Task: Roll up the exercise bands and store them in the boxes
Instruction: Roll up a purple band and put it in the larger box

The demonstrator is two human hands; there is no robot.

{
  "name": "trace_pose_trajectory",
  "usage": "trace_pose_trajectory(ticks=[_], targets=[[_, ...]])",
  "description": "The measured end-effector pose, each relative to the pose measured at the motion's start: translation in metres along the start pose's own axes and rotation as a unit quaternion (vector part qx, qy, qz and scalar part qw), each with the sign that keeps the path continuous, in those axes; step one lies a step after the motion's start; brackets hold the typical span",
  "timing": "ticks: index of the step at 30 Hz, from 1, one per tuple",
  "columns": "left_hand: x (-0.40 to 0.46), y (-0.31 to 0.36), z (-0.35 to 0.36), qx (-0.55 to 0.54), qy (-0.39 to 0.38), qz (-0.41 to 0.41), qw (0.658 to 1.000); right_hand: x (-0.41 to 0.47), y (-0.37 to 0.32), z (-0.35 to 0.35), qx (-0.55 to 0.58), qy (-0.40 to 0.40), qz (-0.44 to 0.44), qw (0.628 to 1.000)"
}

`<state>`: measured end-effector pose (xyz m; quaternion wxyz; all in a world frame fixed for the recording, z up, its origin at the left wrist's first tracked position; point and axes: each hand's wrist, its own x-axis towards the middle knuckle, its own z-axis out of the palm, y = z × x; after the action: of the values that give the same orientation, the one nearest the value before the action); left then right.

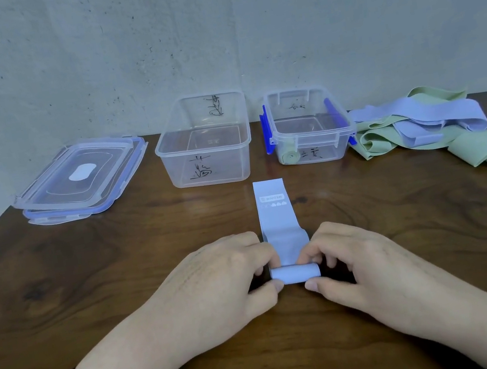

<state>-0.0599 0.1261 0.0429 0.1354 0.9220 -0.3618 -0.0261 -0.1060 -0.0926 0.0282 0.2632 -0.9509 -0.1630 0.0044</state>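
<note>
A flat, matte lavender exercise band (276, 211) lies lengthwise on the tabletop (121, 269), its near end wound into a short, smooth cylinder; white print reading "MEDIUM" shows near its far end. The left hand (220, 281) and right hand (358, 261) each pinch one end of that roll, thumbs on the near side and fingers curled over the top, wrists low over the wood, dark sleeves at the forearms.

Beyond the band's far end stand 2 clear, rigid plastic boxes with black handwritten marks. The larger box (202, 141) sits just left of the band's line and holds nothing visible — the smaller box (310, 126), just right of it, has blue clip handles and a rolled pale green band (290, 157) in its near left corner. Well left of the band, 2 translucent lids (80, 179) are stacked, the lower one edged in blue. Far right of the band lies a loose heap of bands (438, 126), soft and rumpled, green and lavender.

The tabletop is dark, glossy wood grain — behind it rises a grey, speckled wall (115, 44).
</note>
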Motion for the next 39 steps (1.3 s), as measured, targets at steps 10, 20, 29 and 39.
trace_pose_trajectory(ticks=[10,20,29,39], targets=[[0.0011,0.0003,-0.0004,0.002,-0.001,-0.001,1.000,-0.0007,-0.0002,0.0000,0.022,0.005,0.007,1.000],[0.0018,0.0005,-0.0005,-0.006,-0.011,-0.009,1.000,-0.0003,-0.0012,-0.0005,0.010,0.006,-0.001,1.000],[0.0010,0.0008,-0.0010,0.004,-0.002,-0.005,1.000,0.0008,-0.0003,0.0002,0.012,0.005,0.009,1.000],[0.0029,0.0024,-0.0023,0.008,-0.013,-0.019,1.000,-0.0005,-0.0022,-0.0001,0.009,0.005,0.003,1.000]])
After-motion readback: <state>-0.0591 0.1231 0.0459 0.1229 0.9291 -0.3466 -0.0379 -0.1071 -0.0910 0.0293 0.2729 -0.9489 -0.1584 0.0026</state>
